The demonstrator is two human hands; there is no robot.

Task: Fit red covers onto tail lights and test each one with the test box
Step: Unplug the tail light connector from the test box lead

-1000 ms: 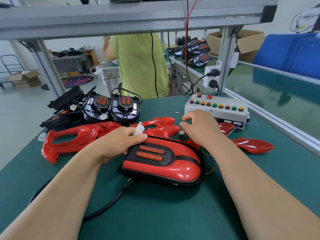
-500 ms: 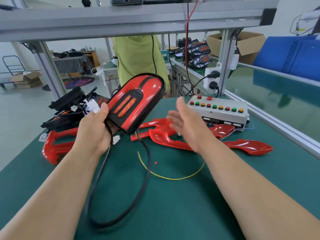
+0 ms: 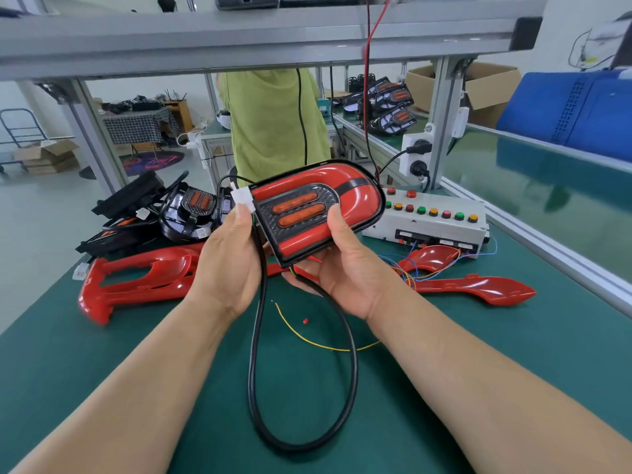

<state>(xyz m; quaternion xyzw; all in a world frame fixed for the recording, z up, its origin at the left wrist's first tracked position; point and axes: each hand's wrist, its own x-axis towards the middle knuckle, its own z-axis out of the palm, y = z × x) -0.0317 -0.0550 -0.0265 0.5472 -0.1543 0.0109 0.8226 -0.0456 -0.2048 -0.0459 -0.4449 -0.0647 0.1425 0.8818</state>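
The right grip (image 3: 345,268) clamps one covered tail light (image 3: 318,213); the left grip (image 3: 229,265) pinches its one white connector (image 3: 242,200); one test box (image 3: 437,227) stands behind.

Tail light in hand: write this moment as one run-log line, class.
left hand: pinches white connector | right hand: holds tail light, red cover on, above table | test box: on table behind
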